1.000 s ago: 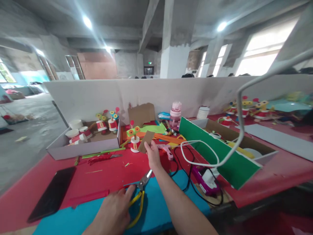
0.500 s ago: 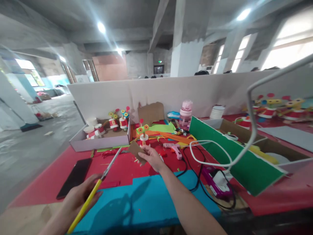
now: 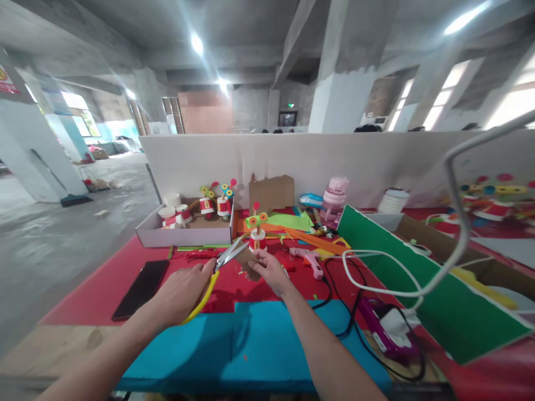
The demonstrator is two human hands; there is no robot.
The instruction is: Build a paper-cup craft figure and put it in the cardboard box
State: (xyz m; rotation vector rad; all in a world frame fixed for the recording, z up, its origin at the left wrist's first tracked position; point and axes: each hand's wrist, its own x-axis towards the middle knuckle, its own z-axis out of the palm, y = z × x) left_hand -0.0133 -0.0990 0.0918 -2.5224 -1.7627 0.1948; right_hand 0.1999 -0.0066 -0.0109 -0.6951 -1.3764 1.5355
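My left hand [image 3: 186,289] is wrapped round the yellow handles of the scissors [image 3: 228,255]. Their blades are parted, with the tips at the upper left edge of a small brown cardboard piece [image 3: 247,260]. My right hand [image 3: 271,272] pinches that cardboard by its right side, fingers partly hidden behind it. Just beyond stands a red and white cup figure [image 3: 258,239] with green and orange eyes and a red ball on top. Small scraps lie on the red cloth [image 3: 217,295] under the hands.
A black phone [image 3: 141,289] lies at left, below a box of cups [image 3: 184,236]. To the right are a pink glue gun [image 3: 308,262], a white cable, a green-sided box [image 3: 401,284] and a purple power strip [image 3: 388,328]. Blue sheets [image 3: 200,351] cover the near edge.
My left hand has moved up and right, bringing the scissors from apart to the cardboard, with the blades now spread. The camera view has shifted slightly left.
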